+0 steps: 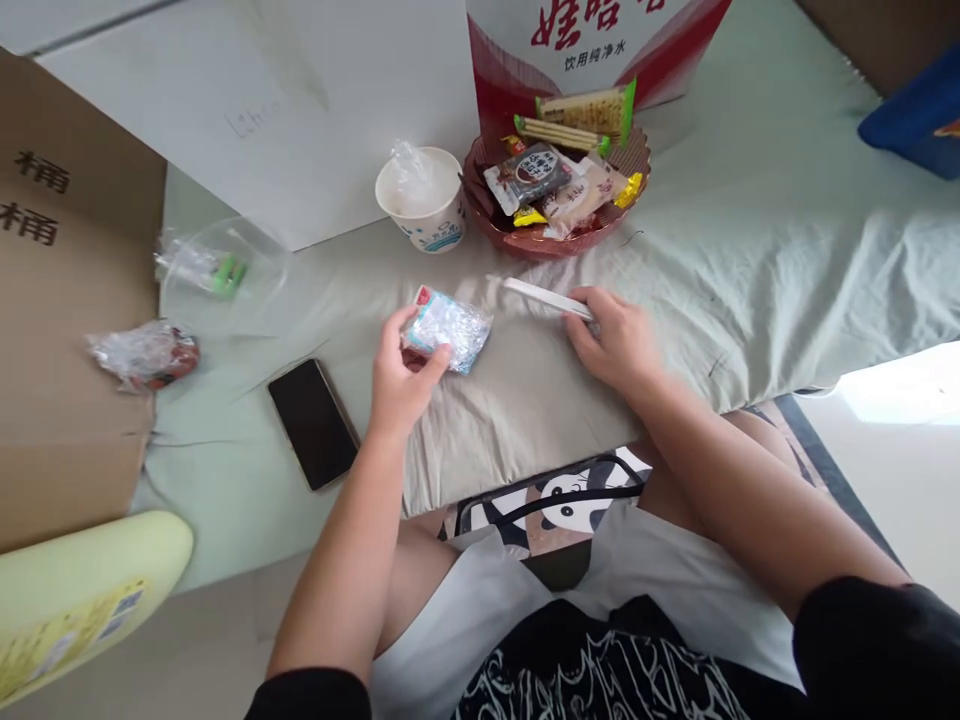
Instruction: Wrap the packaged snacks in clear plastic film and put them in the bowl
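My left hand (405, 370) grips a small boxy packet (450, 328) between thumb and fingers. Clear crinkled plastic covers the packet, with light blue edges and a red corner showing. In my right hand (616, 338) is a slim white knife-like tool (544, 297), its thin, blurred tip pointing left toward the packet. A gap separates the tip from the packet. Both hands are just above the pale green cloth (525, 410). Behind them stand a paper cup (435, 225) with crumpled clear plastic inside and a reddish bowl (517, 240) of wrapped snacks.
A black phone (313, 424) lies left of my left arm. Farther left are a clear round lid (259, 265) and a plastic-wrapped reddish item (169, 365). Cardboard (75, 330), a white panel (315, 110) and a red-and-white carton (495, 75) border the surface.
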Demonstrator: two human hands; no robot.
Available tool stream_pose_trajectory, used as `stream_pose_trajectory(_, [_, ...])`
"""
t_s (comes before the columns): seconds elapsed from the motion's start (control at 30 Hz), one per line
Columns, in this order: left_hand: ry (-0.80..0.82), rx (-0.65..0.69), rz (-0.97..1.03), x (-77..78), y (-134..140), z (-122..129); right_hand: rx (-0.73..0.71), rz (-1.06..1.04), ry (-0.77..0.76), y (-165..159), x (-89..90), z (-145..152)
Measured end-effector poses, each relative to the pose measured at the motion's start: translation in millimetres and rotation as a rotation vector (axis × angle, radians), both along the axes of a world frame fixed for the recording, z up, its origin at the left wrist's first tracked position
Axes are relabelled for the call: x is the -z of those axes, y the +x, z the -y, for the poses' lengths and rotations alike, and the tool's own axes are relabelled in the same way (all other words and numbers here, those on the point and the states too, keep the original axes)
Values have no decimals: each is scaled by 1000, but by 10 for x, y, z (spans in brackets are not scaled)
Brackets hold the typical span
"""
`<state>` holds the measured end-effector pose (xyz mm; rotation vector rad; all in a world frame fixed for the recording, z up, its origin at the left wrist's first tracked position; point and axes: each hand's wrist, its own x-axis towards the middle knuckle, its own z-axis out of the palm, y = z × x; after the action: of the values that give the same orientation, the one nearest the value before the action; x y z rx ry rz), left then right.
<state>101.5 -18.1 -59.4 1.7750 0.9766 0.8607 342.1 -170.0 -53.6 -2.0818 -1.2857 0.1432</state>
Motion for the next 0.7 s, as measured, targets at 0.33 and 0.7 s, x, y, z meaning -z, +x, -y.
stream_pose_trajectory(0.33, [-24,-8,19,75,69,13,-222,-259,-88,-489,-221,-71])
stream_pose_trajectory(0.7, [133,-308,-104,8,-168,-241,76,133,-13,65,-54,275])
